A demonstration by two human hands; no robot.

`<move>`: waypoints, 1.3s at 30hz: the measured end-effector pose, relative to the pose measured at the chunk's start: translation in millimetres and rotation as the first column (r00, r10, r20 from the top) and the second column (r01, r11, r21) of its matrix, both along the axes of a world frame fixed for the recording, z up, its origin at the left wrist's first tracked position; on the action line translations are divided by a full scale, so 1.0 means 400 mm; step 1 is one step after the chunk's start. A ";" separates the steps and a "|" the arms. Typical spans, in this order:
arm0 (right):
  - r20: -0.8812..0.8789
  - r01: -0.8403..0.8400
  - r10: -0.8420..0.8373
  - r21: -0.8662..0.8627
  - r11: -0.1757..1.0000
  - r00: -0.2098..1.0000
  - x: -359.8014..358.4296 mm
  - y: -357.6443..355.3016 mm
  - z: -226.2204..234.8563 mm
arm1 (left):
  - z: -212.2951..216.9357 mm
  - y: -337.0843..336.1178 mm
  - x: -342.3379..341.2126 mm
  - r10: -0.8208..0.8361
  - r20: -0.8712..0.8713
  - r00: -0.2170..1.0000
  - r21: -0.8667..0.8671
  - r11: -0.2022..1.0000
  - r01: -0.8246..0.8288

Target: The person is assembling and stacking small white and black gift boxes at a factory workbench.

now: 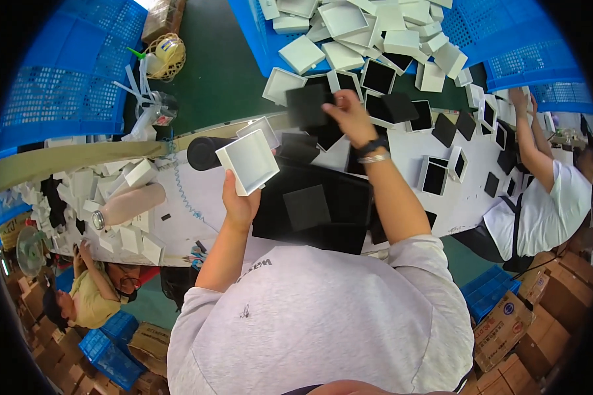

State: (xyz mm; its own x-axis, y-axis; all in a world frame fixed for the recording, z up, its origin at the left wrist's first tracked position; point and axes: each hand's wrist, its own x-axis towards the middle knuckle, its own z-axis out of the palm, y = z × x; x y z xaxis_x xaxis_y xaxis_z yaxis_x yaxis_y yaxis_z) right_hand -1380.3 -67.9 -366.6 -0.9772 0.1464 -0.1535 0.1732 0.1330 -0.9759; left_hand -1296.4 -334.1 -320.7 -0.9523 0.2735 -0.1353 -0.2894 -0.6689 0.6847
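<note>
My left hand (241, 205) is closed on a small white square box (248, 162), its hollow side facing up. My right hand (352, 120) pinches a thin black square pad (306, 105) by its edge, above the far side of the table. Below my hands lies a large black tray-like surface (273, 212) with another black square pad (307, 207) on it. A black cylinder (204, 153) lies just left of the white box. Several white boxes with black insides (378, 77) sit beyond my right hand.
A blue crate (249, 33) heaped with white boxes stands at the far side. A pink bottle (130, 205) lies among white pieces at left. One person (540, 197) works at right, another (89, 289) at left. Cardboard boxes (540, 329) stack behind on the right.
</note>
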 end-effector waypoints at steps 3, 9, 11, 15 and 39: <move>-0.120 0.084 -0.108 -0.189 0.978 0.987 0.062 0.054 0.160 | 0.042 0.025 0.000 0.006 -0.033 0.999 0.014 1.000 -0.006; -0.043 0.024 -0.040 -0.322 0.947 0.998 0.274 -0.062 0.353 | 0.071 0.115 0.048 -0.042 -0.036 0.998 0.044 0.998 0.044; -0.233 0.222 -0.183 0.154 0.963 0.955 0.327 -0.119 0.407 | 0.076 0.125 0.074 -0.059 -0.027 0.998 0.051 0.997 0.061; -0.509 0.302 -0.005 0.502 0.810 0.861 0.387 -0.127 0.435 | 0.116 0.144 0.124 -0.030 -0.073 0.997 -0.204 0.979 0.015; -0.344 -0.044 -0.133 -0.463 0.885 0.930 0.472 -0.106 0.352 | 0.170 0.136 0.179 -0.255 0.191 0.948 -0.014 0.965 0.262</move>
